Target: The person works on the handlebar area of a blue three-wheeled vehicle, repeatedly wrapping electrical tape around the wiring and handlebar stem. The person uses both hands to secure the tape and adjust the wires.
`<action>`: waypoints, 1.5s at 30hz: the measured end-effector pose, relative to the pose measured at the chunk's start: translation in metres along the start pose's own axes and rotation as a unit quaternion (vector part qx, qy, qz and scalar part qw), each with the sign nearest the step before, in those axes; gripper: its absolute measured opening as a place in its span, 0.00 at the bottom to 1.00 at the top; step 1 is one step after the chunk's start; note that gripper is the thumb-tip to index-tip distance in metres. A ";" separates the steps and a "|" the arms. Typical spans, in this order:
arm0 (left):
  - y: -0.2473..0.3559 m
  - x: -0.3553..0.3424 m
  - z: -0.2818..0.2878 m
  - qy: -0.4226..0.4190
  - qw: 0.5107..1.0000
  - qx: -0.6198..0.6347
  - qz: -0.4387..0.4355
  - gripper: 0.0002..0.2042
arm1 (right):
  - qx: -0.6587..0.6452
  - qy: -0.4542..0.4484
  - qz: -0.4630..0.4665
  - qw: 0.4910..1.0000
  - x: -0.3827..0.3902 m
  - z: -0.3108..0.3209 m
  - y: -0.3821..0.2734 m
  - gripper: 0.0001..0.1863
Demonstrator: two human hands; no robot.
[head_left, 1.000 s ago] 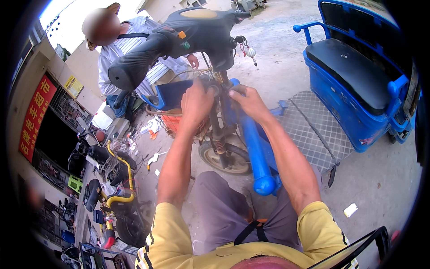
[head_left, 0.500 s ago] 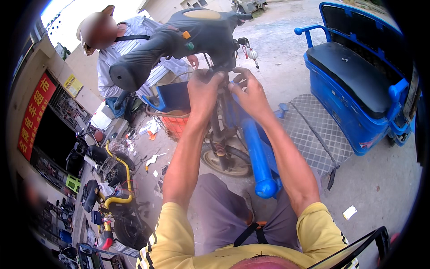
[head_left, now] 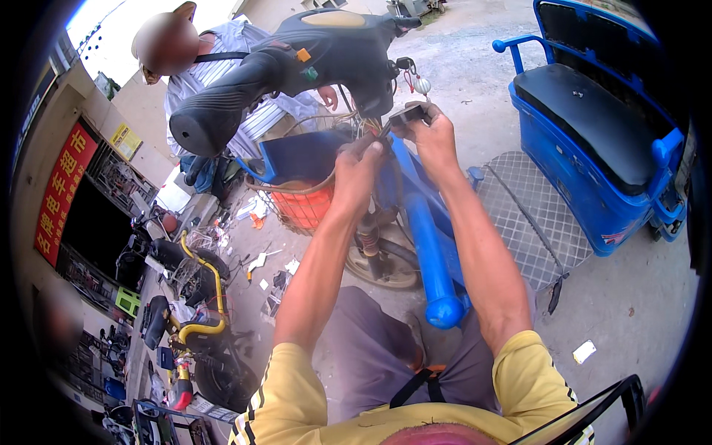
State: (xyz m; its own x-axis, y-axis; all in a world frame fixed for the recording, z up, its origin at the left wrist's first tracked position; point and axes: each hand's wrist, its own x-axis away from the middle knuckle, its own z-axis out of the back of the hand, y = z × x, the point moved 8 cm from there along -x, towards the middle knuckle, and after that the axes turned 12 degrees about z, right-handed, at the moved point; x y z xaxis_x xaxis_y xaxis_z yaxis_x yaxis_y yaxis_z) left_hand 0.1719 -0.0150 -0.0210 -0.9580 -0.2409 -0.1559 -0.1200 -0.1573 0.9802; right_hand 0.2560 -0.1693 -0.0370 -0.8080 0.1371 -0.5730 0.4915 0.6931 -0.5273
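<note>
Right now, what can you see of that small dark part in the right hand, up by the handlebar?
The small dark part is a boxy black piece, probably plastic, held up just under the scooter's black handlebar housing. The right hand pinches it from below with fingers wrapped around it. Thin wires seem to run from it down toward the left hand, which grips them close by. Its far side is hidden by the fingers.

- Blue three-wheeled cart (head_left: 593,141) with a black seat, parked on the right.
- Metal mesh footplate (head_left: 523,215) just beside it.
- Orange basket (head_left: 304,204) near the front wheel (head_left: 382,259).
- Yellow-framed scooter (head_left: 196,297) at the left.
- Red shop sign (head_left: 63,189) on the left wall.
- Another person in a striped shirt (head_left: 222,67) beyond the handlebar.
</note>
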 end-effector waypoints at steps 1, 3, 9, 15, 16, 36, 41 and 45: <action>0.000 -0.003 -0.004 -0.015 0.999 0.044 0.007 0.22 | -0.017 0.011 -0.004 1.000 0.001 0.000 0.002 0.12; 0.001 -0.010 -0.006 -0.002 0.998 0.035 0.043 0.22 | -0.002 0.026 0.025 0.999 -0.001 0.000 0.001 0.14; 0.006 -0.019 -0.001 0.071 0.994 -0.067 0.045 0.18 | 0.194 -0.008 0.050 0.980 0.003 0.004 0.013 0.17; 0.022 -0.017 0.006 0.143 0.964 -0.225 -0.028 0.16 | 0.387 -0.083 0.155 0.905 0.013 0.004 0.019 0.20; 0.024 -0.015 0.006 0.150 0.959 -0.239 -0.036 0.15 | 0.381 -0.083 0.167 0.906 0.015 0.003 0.016 0.21; 0.029 -0.020 0.009 0.009 0.979 -0.183 0.087 0.14 | 0.303 -0.091 -0.017 0.948 0.030 0.007 0.016 0.13; 0.027 -0.007 -0.002 -0.084 0.977 -0.165 0.107 0.18 | 0.438 -0.165 -0.033 0.883 0.027 0.013 0.040 0.20; 0.039 0.007 -0.002 0.003 0.891 -0.453 0.021 0.22 | 0.375 -0.188 -0.103 0.902 0.032 0.012 0.053 0.21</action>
State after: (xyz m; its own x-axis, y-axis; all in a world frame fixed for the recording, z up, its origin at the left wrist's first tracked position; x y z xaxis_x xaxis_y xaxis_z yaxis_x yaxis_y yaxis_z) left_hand 0.1613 -0.0244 0.0165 -0.9547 -0.2702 -0.1245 0.1792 -0.8564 0.4843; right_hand 0.2597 -0.1369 -0.0912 -0.8091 -0.2874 -0.5127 0.5392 -0.0160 -0.8420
